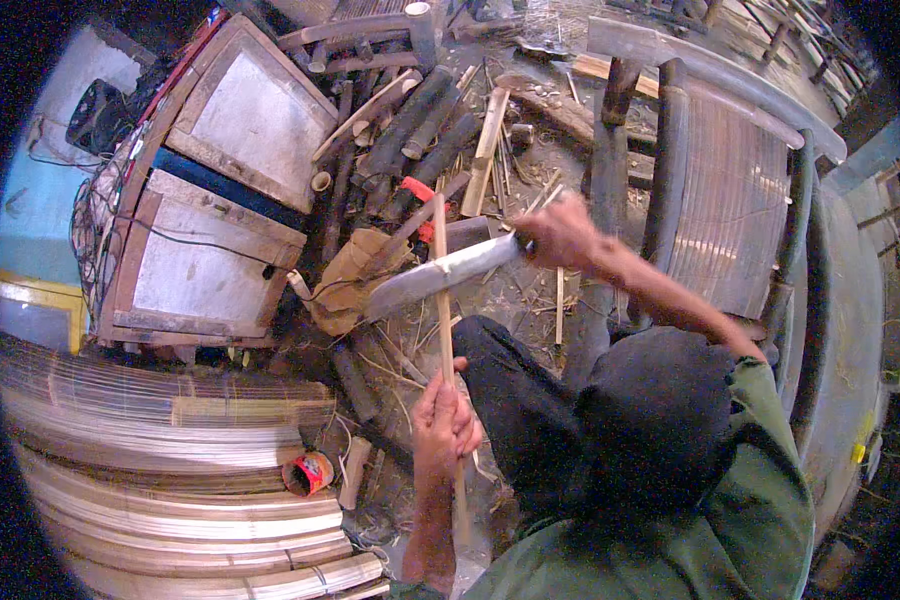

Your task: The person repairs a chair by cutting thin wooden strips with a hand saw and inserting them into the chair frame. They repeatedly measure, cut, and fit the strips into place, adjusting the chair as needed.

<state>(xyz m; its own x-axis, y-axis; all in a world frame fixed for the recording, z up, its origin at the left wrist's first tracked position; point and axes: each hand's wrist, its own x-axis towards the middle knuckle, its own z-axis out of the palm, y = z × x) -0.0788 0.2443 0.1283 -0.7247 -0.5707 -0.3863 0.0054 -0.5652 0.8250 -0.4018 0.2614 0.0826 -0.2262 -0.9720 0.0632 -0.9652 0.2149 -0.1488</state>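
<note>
My left hand point(446, 418) is closed round a thin bamboo strip point(446, 330), which stands nearly upright in the view and runs on below the fist. In my right hand point(568, 238), held out to the right, is the handle of a machete point(480, 258). Its broad metal blade points left and crosses the strip well above my left hand. The blade's edge meets or overlaps the strip there; how deep it sits I cannot tell. My dark-clothed knee point(500, 375) is just right of the strip.
A wooden cabinet point(290, 240) with pale panels stands on the left. Dark bamboo poles point(415, 120) lie beyond my hands, beside a red-handled tool point(417, 188). Rolled slat blinds point(190, 500) and a red can point(307, 472) are at lower left. A bamboo bench point(730, 200) stands right.
</note>
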